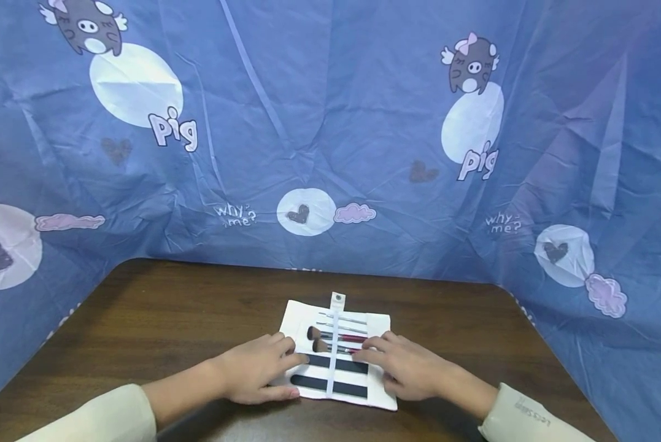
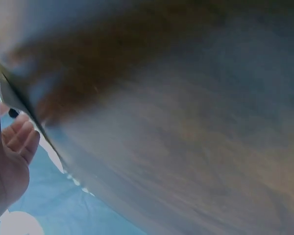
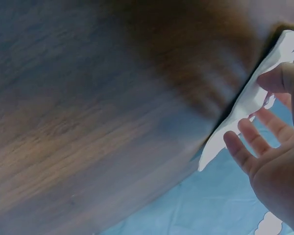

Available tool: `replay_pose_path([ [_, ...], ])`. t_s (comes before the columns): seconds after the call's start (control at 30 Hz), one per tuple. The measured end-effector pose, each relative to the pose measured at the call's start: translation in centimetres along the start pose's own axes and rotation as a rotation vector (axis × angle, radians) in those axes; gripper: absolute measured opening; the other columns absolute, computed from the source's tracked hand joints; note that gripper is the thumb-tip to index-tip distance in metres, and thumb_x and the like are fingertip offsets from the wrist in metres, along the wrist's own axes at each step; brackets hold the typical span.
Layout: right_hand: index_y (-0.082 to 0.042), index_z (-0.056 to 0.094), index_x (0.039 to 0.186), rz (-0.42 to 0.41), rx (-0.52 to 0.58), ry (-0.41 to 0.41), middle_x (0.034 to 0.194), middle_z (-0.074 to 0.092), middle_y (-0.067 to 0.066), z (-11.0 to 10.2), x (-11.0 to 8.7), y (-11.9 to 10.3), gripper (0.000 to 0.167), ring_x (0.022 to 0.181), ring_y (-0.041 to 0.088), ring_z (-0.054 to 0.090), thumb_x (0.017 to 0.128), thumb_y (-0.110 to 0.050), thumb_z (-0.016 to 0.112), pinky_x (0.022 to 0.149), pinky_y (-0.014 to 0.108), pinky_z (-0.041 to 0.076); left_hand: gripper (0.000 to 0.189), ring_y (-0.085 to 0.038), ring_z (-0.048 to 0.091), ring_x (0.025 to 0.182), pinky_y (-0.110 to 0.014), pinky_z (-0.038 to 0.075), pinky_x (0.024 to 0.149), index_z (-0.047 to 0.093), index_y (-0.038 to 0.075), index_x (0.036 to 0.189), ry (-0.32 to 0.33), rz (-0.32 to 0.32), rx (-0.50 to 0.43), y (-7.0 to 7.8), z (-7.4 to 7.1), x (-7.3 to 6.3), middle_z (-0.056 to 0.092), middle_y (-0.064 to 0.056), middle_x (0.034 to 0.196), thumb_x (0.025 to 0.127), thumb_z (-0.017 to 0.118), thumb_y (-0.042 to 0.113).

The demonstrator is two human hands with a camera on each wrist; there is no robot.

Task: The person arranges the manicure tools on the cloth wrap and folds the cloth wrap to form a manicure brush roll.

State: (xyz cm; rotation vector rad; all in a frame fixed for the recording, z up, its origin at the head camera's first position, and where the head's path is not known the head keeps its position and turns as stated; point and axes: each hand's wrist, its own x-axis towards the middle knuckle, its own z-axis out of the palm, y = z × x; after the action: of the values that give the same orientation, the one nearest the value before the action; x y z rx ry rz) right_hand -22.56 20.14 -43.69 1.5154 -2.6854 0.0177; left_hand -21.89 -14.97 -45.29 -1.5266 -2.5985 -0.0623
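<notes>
An unfolded white case [image 1: 381, 324] lies flat on the table in the head view. It carries two makeup brushes [image 1: 320, 346] with brown bristles and red handles, two thin metal tools [image 1: 352, 320] and two flat black strips [image 1: 350, 388]. A pale strap [image 1: 332, 374] runs across them. My left hand [image 1: 258, 368] rests at the case's left edge, fingertips over an end of the upper strip. With relaxed fingers, my right hand [image 1: 415, 368] touches the right side near the brush handles. Seen from the right wrist, its thumb and fingers [image 3: 255, 137] lie along the white edge [image 3: 247, 105].
The brown wooden table [image 1: 197, 307] extends around the case on every side. Behind it and at both sides hangs a blue cloth [image 1: 363, 123] printed with pigs, hearts and lettering. At the strap's far end is a tab [image 1: 338, 299] with a snap.
</notes>
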Motion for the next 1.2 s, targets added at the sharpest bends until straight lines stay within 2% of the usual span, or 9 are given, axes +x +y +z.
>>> replay_pose_path([
  [0.1, -0.021, 0.053, 0.147, 0.014, 0.012, 0.0, 0.137, 0.058, 0.004, 0.1, 0.2, -0.2, 0.059, 0.111, 0.02, 0.056, 0.09, -0.013, 0.066, 0.091, 0.04, 0.05, 0.056, -0.015, 0.052, 0.108, -0.038, 0.047, 0.095, 0.055, 0.016, 0.142, 0.014, -0.005, 0.0, -0.6, 0.1, 0.1, 0.056, -0.001, 0.123, 0.104, 0.046, 0.057],
  [0.23, -0.022, 0.05, 0.149, 0.037, 0.045, -0.02, 0.141, 0.056, 0.006, 0.4, 0.6, -0.6, 0.048, 0.118, 0.022, 0.054, 0.104, -0.033, 0.057, 0.096, 0.044, 0.049, 0.06, -0.016, 0.051, 0.115, -0.038, 0.046, 0.1, 0.055, 0.017, 0.142, 0.008, -0.019, -0.063, -1.4, 0.2, 0.1, 0.054, 0.0, 0.13, 0.101, 0.05, 0.061],
  [0.37, -0.022, 0.048, 0.151, 0.045, 0.05, -0.049, 0.143, 0.054, 0.008, 0.8, 0.5, -0.5, 0.052, 0.121, 0.022, 0.053, 0.106, -0.048, 0.049, 0.098, 0.045, 0.048, 0.063, -0.014, 0.051, 0.113, -0.035, 0.047, 0.098, 0.056, 0.018, 0.14, 0.007, -0.009, -0.094, -1.4, 0.4, 0.1, 0.054, 0.002, 0.129, 0.099, 0.05, 0.066],
  [0.57, -0.024, 0.048, 0.151, 0.041, 0.018, -0.064, 0.143, 0.055, 0.005, 0.7, 0.1, 0.0, 0.052, 0.124, 0.02, 0.053, 0.106, -0.05, 0.047, 0.102, 0.043, 0.047, 0.069, -0.013, 0.051, 0.112, -0.034, 0.047, 0.098, 0.055, 0.017, 0.141, 0.007, 0.01, -0.063, -0.6, 0.3, 0.0, 0.054, 0.003, 0.127, 0.096, 0.049, 0.07],
  [0.8, -0.022, 0.048, 0.151, 0.022, 0.009, -0.038, 0.141, 0.056, 0.004, 0.6, 0.0, 0.1, 0.052, 0.122, 0.02, 0.054, 0.105, -0.047, 0.05, 0.101, 0.042, 0.048, 0.072, -0.015, 0.051, 0.113, -0.035, 0.046, 0.1, 0.055, 0.016, 0.142, 0.009, 0.002, -0.056, -0.2, -0.1, -0.2, 0.054, 0.002, 0.127, 0.095, 0.051, 0.071],
  [1.03, -0.022, 0.047, 0.151, 0.016, 0.025, -0.042, 0.142, 0.056, 0.004, 0.5, -0.5, -0.6, 0.052, 0.122, 0.019, 0.054, 0.107, -0.048, 0.047, 0.1, 0.042, 0.049, 0.073, -0.014, 0.05, 0.113, -0.035, 0.048, 0.098, 0.056, 0.017, 0.143, 0.001, 0.004, -0.071, 0.5, -0.2, -0.6, 0.054, 0.003, 0.128, 0.095, 0.05, 0.072],
  [1.2, -0.021, 0.047, 0.152, 0.006, 0.032, -0.055, 0.142, 0.056, 0.005, 0.3, -1.4, -1.3, 0.052, 0.121, 0.018, 0.055, 0.107, -0.049, 0.045, 0.097, 0.041, 0.051, 0.073, -0.012, 0.05, 0.113, -0.034, 0.048, 0.097, 0.055, 0.016, 0.143, 0.015, 0.041, -0.058, 1.2, -0.1, -1.0, 0.053, 0.003, 0.128, 0.096, 0.048, 0.071],
])
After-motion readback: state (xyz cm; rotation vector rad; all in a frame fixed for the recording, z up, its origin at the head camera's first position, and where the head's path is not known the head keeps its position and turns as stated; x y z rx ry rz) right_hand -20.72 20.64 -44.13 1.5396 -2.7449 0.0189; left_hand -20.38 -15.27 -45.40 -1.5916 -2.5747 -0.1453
